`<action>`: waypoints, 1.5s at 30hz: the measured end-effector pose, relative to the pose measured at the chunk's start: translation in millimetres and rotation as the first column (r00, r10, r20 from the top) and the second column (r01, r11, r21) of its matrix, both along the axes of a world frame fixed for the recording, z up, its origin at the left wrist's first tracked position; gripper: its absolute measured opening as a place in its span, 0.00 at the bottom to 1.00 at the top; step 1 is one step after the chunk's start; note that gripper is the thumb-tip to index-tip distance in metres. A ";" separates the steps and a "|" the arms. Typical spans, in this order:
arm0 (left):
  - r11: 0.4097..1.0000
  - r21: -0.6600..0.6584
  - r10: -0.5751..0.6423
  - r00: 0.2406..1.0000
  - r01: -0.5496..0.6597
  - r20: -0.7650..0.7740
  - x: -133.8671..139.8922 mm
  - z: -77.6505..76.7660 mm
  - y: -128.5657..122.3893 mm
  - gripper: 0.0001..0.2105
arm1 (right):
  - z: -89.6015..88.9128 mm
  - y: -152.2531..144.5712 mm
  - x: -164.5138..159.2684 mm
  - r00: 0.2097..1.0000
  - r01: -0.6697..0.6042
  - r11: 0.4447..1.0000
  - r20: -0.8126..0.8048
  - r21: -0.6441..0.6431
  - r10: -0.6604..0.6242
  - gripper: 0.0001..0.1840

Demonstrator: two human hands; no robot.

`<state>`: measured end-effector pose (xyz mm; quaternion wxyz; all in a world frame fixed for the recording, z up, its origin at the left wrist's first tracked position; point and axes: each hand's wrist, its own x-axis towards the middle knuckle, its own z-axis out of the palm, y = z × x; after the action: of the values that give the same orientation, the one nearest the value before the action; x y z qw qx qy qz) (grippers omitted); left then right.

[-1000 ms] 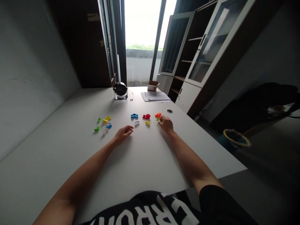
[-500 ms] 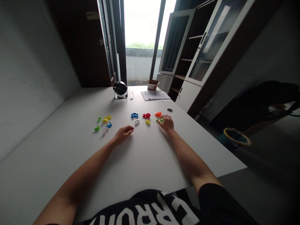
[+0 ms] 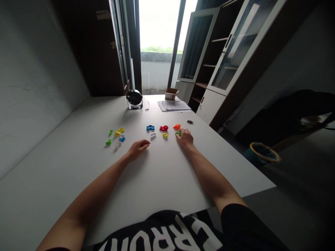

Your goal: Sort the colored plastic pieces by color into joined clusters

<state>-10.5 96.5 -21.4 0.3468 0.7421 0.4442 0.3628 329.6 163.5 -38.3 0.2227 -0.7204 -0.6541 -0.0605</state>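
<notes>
On the white table my right hand (image 3: 185, 138) has its thumb and fingers around a small green plastic piece (image 3: 178, 134), partly hidden by the fingers. Just beyond it lies an orange piece (image 3: 177, 126). My left hand (image 3: 138, 147) rests on the table with loosely bent fingers, thumb a little apart, and nothing visible in it. Nearest to it is a white piece (image 3: 153, 136), with a blue piece (image 3: 150, 128) behind. Between the hands are a red piece (image 3: 164, 128) and a yellow piece (image 3: 165, 135).
Several loose pieces lie at the left, among them yellow (image 3: 119, 131), green (image 3: 108, 142), blue (image 3: 122, 139) and clear (image 3: 118, 144) ones. Farther back stand a round black device (image 3: 134, 99), papers (image 3: 174, 106) and an opened carton (image 3: 171, 94). A bin (image 3: 263, 153) is beyond the right edge.
My right hand has shifted slightly left and closed in on the green piece, which shows a little less. The left hand stays in place.
</notes>
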 end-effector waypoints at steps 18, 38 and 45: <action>0.999 0.044 -0.003 0.999 0.005 -0.040 0.4 2.4 -1.3 0.11 | -5.6 3.6 -1.6 0.994 -0.112 0.993 -0.013 0.036 0.113 0.12; 0.939 0.246 0.290 0.936 -0.239 -0.198 -19.6 -1.8 12.1 0.10 | -18.3 16.3 7.4 0.988 -0.123 0.990 -0.089 0.069 0.129 0.12; 0.691 0.439 0.722 0.576 -0.574 -0.383 -82.8 -3.4 34.8 0.12 | -14.3 16.0 5.3 0.992 -0.073 0.989 -0.091 0.129 0.086 0.15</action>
<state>-93.3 131.3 -24.8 -0.0518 0.6334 0.7104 0.3024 334.9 179.4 -52.6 0.3011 -0.6804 -0.6657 -0.0577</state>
